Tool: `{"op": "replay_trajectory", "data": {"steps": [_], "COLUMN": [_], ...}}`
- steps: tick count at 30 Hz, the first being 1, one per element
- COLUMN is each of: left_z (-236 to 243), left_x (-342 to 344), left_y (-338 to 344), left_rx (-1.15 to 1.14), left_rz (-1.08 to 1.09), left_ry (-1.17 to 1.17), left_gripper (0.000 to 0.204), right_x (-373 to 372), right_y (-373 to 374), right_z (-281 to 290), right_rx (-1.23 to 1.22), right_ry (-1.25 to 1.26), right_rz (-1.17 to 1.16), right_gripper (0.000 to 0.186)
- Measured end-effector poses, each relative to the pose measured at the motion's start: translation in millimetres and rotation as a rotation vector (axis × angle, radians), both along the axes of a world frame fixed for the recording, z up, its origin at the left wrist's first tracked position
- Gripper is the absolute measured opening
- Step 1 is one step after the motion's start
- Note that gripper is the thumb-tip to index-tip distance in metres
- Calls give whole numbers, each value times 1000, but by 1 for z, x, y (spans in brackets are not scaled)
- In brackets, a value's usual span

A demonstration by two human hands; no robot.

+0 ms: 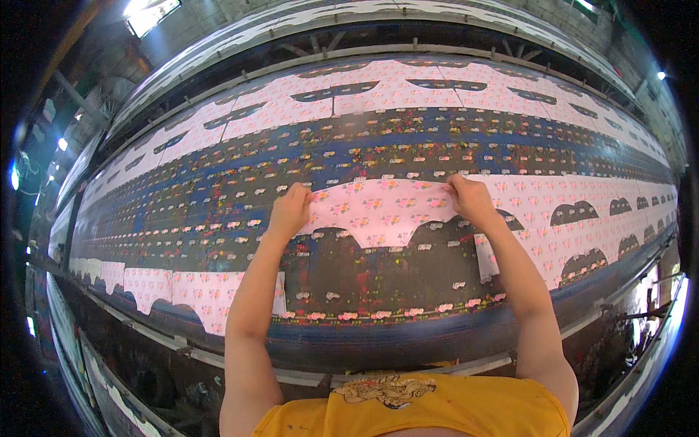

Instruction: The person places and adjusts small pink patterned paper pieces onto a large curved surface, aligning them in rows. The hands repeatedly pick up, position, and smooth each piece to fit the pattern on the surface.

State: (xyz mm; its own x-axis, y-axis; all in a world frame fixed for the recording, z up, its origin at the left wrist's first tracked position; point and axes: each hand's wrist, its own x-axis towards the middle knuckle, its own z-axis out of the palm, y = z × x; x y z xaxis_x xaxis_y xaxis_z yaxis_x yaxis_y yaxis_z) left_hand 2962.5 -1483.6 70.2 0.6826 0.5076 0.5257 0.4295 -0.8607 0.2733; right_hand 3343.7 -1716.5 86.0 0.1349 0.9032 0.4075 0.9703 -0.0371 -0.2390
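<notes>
1. Although it's cut off, a yellow shirt (pixel 466 409) is nearest.
2. Left hand (pixel 291 210) and right hand (pixel 471 198) pinch a pink cloth (pixel 384 210), hiding its ends, between the near and far edges of the spotty table (pixel 338 275).
3. Beyond, a window (pixel 153 16) looks blurry.

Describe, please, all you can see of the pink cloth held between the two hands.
The cloth is pale pink, seemingly thin fabric, with small pink and orange floral motifs. Its upper edge bows gently; below, two scooped curves leave a blunt middle tab. It is spread fairly flat over the dark table, the left hand gripping its left end and the right hand its right; whether it touches the table is unclear.
</notes>
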Motion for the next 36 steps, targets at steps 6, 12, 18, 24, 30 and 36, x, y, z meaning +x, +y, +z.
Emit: {"op": "replay_trajectory", "data": {"steps": [6, 12, 18, 24, 30, 36], "left_z": [52, 98, 71, -21, -30, -29], "left_x": [-67, -116, -142, -133, -115, -108], "left_y": [-78, -152, -173, -144, -133, -142], "left_rx": [151, 279, 164, -28, -147, -62], "left_rz": [-78, -146, -122, -54, 45, 76], "left_ry": [-62, 14, 205, 501, 570, 393], "left_gripper": [14, 16, 22, 25, 20, 28], "right_x": [-35, -74, -100, -95, -83, -54], "right_y": [-97, -174, -187, -150, -135, -161], "right_z": [53, 82, 78, -11, -55, -54], "right_rx": [99, 80, -184, -264, -244, -266], "right_ry": [31, 225, 409, 224, -70, -85], "right_rz": [110, 121, 87, 144, 41, -127], "right_gripper": [20, 22, 24, 31, 31, 27]}}
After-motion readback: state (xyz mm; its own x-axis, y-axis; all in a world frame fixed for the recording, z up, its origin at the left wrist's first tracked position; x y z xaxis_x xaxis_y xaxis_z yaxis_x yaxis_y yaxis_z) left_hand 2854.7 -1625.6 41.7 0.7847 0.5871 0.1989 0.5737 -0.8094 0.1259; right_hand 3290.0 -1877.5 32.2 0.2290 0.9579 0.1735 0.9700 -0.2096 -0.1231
